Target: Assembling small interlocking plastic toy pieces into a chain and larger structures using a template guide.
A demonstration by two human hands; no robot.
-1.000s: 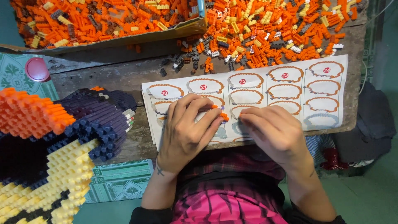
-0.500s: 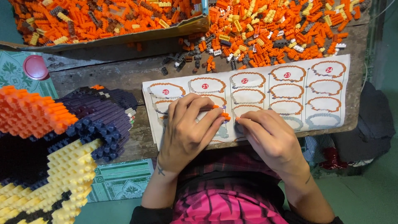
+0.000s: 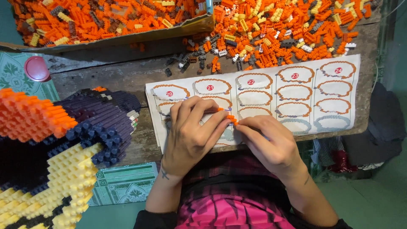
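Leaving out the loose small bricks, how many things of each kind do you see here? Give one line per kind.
Hands: 2, left hand and right hand
Orange brick strip between them: 1
Paper sheet: 1
Cardboard box: 1
Brick model: 1
Red lid: 1
Total: 7

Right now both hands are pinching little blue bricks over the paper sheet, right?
Not blue: the head view shows the left hand and right hand pinching little orange bricks over the paper sheet.
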